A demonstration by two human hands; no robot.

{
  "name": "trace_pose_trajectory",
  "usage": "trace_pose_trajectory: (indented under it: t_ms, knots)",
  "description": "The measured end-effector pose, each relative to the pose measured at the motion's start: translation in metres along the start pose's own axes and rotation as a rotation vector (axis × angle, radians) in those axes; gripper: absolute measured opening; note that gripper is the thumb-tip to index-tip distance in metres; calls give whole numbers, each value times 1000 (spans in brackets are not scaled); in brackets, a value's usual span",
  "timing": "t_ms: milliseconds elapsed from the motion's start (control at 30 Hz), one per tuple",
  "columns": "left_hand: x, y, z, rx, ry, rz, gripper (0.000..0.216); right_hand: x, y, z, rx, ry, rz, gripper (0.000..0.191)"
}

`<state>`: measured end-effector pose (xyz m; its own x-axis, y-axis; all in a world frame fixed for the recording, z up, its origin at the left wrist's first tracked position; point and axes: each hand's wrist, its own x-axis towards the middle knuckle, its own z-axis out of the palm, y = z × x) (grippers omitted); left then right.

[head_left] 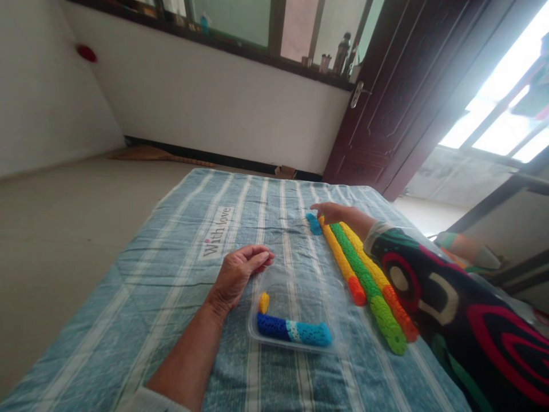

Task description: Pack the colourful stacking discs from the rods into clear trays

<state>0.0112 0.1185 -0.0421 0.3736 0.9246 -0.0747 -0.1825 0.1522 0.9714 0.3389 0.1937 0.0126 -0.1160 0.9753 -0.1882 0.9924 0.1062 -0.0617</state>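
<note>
Resting on a striped blue bedcover (171,274), two hands are seen among colourful stacked pieces.

Nearest, a clear plastic tray (300,297) is seen holding a blue stack (294,330) and a small yellow piece (264,302). The left hand (240,274) is laid loosely curled, holding nothing, just beside the tray's far-left corner. Right of the tray, three long stacks (369,280) lie side by side. Farther off, the right hand (337,213) is stretched out, fingers narrow, touching a loose blue piece (314,224) at the stacks' far end.
</note>
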Motion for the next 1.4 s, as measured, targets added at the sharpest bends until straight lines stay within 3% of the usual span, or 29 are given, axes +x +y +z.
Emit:
trace_pose_trajectory:
  t_ms: [433, 1400]
  knots:
    - [1, 0, -1, -26, -5, -16, 30, 1, 0, -3, -57, -15, -27, 86]
    - [1, -1, 2, -32, 2, -18, 27, -4, 6, -8, -144, -61, -88, 64]
